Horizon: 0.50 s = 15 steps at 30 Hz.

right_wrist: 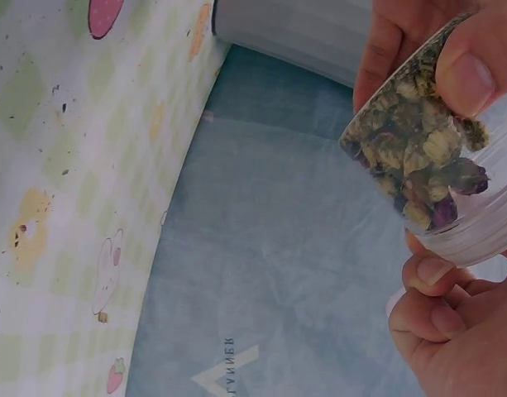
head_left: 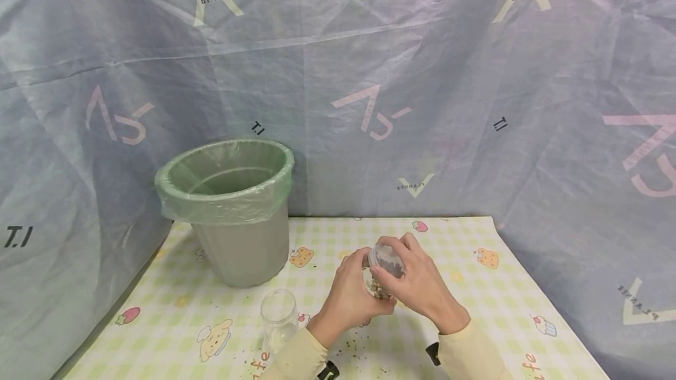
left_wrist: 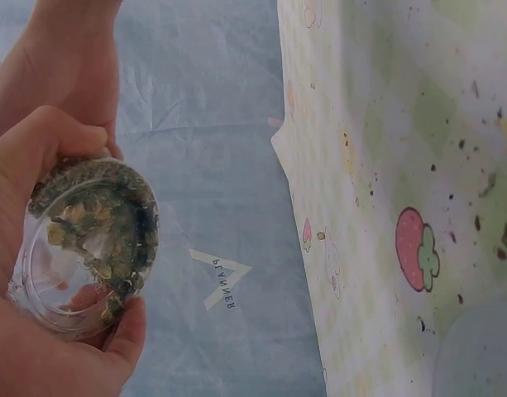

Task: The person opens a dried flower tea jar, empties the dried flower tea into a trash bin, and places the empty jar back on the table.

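My left hand (head_left: 351, 292) grips a clear jar (head_left: 368, 279) that is tilted in front of me. Dried flower buds (right_wrist: 414, 157) fill part of it, pale yellow-green with some purple ones. At the jar's upper end, my right hand (head_left: 419, 286) holds a round, clear piece that looks like a lid (head_left: 388, 258). Whether this piece is seated on the jar or apart from it, I cannot tell. The left wrist view shows the jar's round clear bottom (left_wrist: 63, 273) between both hands. To the left of my left forearm, another clear jar (head_left: 279, 309) stands on the table.
A grey bin (head_left: 240, 251) lined with a green plastic bag (head_left: 227, 207) stands at the back left. Dark crumbs (head_left: 355, 345) lie scattered on the green-checked tablecloth (head_left: 454, 239). Behind the table hangs a grey-blue printed curtain (head_left: 317, 75).
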Each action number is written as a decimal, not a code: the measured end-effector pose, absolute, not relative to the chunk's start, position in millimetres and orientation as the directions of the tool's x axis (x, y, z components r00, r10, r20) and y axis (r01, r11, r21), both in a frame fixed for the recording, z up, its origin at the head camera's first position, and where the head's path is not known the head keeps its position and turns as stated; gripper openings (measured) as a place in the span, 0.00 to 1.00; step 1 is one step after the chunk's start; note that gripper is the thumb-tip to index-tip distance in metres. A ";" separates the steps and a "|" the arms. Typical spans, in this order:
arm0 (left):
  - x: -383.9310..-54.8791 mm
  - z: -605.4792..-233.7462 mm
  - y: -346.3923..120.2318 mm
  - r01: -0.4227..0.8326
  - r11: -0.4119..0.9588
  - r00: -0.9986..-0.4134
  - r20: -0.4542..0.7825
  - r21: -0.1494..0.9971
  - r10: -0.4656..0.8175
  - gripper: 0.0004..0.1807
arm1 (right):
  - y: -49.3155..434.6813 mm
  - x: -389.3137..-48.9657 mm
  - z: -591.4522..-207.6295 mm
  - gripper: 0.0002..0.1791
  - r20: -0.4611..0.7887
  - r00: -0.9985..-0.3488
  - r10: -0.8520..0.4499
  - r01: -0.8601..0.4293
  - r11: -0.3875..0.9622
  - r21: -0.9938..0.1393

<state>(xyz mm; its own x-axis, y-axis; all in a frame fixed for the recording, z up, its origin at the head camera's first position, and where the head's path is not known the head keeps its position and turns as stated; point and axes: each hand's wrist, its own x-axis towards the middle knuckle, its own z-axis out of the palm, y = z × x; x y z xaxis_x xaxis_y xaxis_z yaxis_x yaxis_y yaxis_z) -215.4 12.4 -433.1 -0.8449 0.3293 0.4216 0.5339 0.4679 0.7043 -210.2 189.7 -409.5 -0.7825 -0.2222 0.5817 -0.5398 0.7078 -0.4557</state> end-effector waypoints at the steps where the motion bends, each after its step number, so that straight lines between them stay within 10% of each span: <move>1: -215.5 -432.8 12.2 0.533 0.468 -0.845 0.420 0.705 0.330 0.45 | 190.4 -210.8 -410.3 0.26 0.584 -0.779 -0.226 -0.546 0.702 -0.457; 15: -215.9 -429.6 6.4 0.504 0.422 -0.849 0.344 0.753 0.400 0.45 | 201.4 -217.0 -418.9 0.28 0.602 -0.713 -0.360 -0.682 0.558 -0.473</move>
